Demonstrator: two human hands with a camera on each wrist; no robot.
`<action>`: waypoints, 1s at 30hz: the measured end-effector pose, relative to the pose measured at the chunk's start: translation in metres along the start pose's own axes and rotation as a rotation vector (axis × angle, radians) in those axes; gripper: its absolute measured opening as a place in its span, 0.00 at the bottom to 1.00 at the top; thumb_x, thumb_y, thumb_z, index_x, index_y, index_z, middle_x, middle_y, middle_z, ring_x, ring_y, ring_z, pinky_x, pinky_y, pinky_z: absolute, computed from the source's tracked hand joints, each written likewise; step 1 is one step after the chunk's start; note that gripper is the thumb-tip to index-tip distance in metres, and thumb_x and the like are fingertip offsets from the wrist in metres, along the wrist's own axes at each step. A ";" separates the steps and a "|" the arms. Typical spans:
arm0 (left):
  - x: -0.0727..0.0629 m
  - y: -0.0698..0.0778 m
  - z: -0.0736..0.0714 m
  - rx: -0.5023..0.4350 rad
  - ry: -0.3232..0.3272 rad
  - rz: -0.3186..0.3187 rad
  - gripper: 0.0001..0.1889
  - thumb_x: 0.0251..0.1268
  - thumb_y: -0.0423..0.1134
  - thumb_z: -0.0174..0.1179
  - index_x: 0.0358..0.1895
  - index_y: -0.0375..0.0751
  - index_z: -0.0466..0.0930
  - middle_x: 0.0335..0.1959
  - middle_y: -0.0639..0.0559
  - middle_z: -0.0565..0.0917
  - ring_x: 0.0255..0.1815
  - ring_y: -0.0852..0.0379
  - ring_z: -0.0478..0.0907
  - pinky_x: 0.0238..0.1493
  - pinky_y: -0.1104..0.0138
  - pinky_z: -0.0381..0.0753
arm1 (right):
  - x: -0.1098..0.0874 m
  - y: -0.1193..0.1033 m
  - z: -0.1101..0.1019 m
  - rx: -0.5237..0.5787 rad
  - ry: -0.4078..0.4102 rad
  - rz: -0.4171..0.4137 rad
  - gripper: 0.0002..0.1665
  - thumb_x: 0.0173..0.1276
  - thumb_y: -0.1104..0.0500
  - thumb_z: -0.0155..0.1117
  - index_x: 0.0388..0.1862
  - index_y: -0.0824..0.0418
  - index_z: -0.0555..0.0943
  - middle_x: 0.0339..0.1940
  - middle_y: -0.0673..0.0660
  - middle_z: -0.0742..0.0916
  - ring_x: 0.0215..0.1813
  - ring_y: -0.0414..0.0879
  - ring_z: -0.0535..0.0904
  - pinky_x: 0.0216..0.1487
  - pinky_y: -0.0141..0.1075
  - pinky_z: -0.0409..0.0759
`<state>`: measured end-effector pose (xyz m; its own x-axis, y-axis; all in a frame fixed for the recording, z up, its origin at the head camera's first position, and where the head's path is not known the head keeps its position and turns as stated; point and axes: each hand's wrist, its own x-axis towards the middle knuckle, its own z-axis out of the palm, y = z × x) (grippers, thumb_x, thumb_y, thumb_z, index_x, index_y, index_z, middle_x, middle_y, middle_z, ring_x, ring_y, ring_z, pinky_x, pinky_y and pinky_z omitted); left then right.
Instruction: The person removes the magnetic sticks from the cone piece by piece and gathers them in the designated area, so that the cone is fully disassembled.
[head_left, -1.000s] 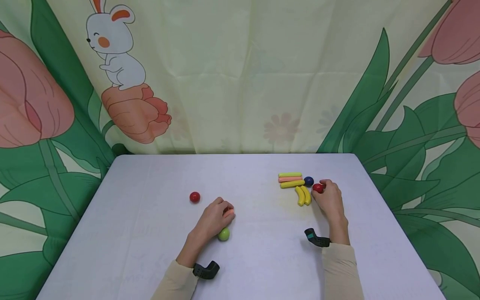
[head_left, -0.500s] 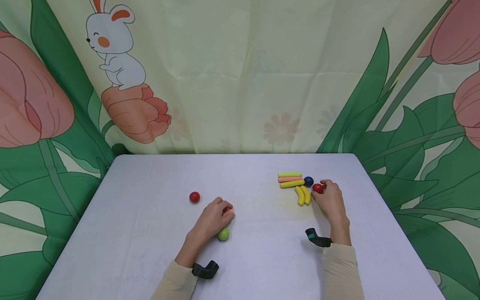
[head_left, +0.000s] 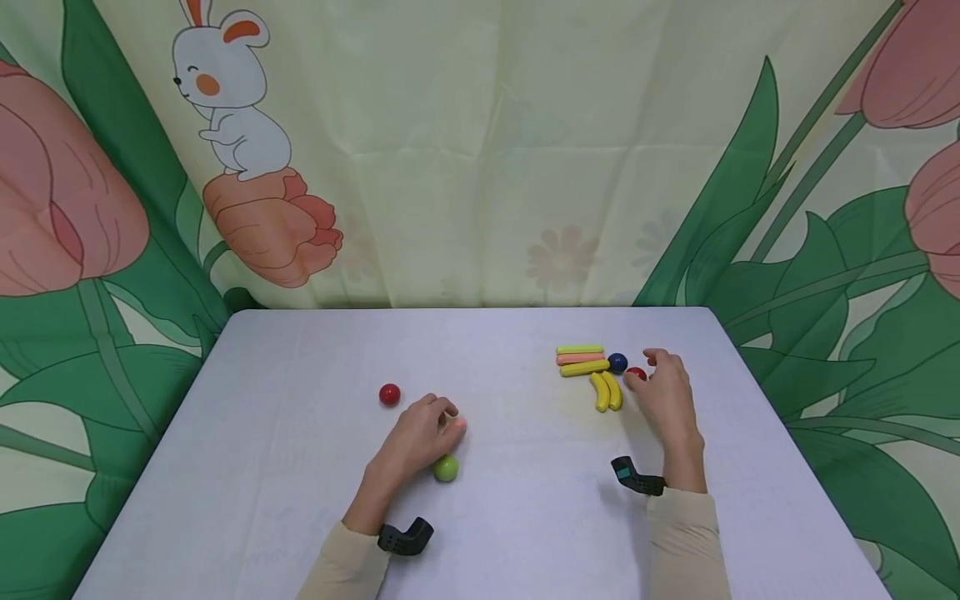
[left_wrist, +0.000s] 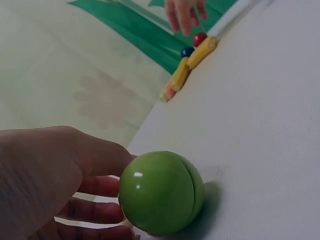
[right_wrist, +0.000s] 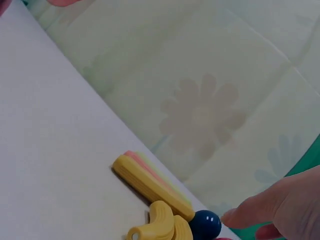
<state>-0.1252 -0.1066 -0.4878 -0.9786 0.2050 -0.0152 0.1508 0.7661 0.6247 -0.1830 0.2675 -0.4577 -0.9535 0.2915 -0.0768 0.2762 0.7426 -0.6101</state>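
Note:
My right hand [head_left: 666, 396] is at the red ball [head_left: 637, 373] on the right, its thumb and fingers spread apart around it. In the left wrist view those fingers [left_wrist: 185, 17] hang above the ball without gripping it. A dark blue ball [head_left: 617, 362] touches the end of a yellow stick [head_left: 585, 367]. Two small toy bananas [head_left: 607, 392] lie just below. My left hand [head_left: 422, 435] hovers over the table with loosely bent fingers, nothing visible in them. Beside its palm sits a green ball [left_wrist: 159, 192], partly hiding the fingers in the left wrist view.
Above the yellow stick lie a pink stick [head_left: 581, 358] and a yellow-green stick [head_left: 580, 349], side by side. Another red ball [head_left: 389, 394] stands left of my left hand. A white table [head_left: 525, 500] ends at a patterned curtain [head_left: 450, 208].
The fingers of my right hand have lifted and parted from the red ball, which stays beside the blue ball. My left hand has shifted slightly left and nearer; the green ball barely moved.

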 end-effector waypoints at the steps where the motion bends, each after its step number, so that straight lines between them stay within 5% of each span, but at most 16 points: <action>1: 0.000 0.001 -0.001 -0.004 -0.007 -0.009 0.13 0.66 0.47 0.62 0.45 0.41 0.83 0.30 0.52 0.76 0.30 0.58 0.70 0.32 0.67 0.72 | -0.001 -0.002 0.000 -0.002 0.006 -0.007 0.35 0.72 0.56 0.62 0.74 0.65 0.64 0.67 0.70 0.71 0.60 0.63 0.71 0.62 0.54 0.79; 8: -0.002 0.003 -0.001 0.001 -0.049 -0.074 0.14 0.65 0.48 0.63 0.40 0.39 0.80 0.23 0.53 0.77 0.23 0.58 0.72 0.26 0.67 0.71 | -0.005 -0.014 0.003 -0.014 0.010 -0.057 0.33 0.73 0.56 0.62 0.72 0.66 0.66 0.65 0.70 0.72 0.59 0.62 0.72 0.62 0.53 0.80; 14: -0.002 0.003 0.002 0.009 -0.041 -0.045 0.13 0.64 0.46 0.66 0.40 0.39 0.81 0.23 0.54 0.77 0.24 0.59 0.72 0.26 0.69 0.72 | -0.008 -0.025 0.010 -0.025 -0.007 -0.121 0.31 0.73 0.56 0.62 0.70 0.67 0.69 0.64 0.70 0.74 0.57 0.61 0.73 0.60 0.53 0.80; 23: 0.000 0.008 0.008 0.058 0.047 0.024 0.11 0.59 0.37 0.69 0.43 0.39 0.84 0.30 0.53 0.78 0.29 0.59 0.71 0.30 0.71 0.72 | -0.015 -0.047 0.027 -0.033 -0.101 -0.226 0.32 0.70 0.55 0.64 0.69 0.68 0.71 0.66 0.68 0.74 0.65 0.61 0.70 0.69 0.56 0.72; 30: 0.000 0.010 0.011 0.043 0.103 0.073 0.10 0.59 0.36 0.70 0.43 0.39 0.85 0.32 0.52 0.80 0.30 0.60 0.71 0.32 0.71 0.73 | -0.025 -0.063 0.051 -0.064 -0.191 -0.340 0.31 0.68 0.54 0.67 0.67 0.63 0.73 0.66 0.64 0.76 0.65 0.59 0.73 0.66 0.54 0.76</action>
<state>-0.1226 -0.0923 -0.4905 -0.9738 0.1988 0.1108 0.2255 0.7771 0.5876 -0.1827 0.1825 -0.4576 -0.9955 -0.0910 -0.0278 -0.0584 0.8152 -0.5762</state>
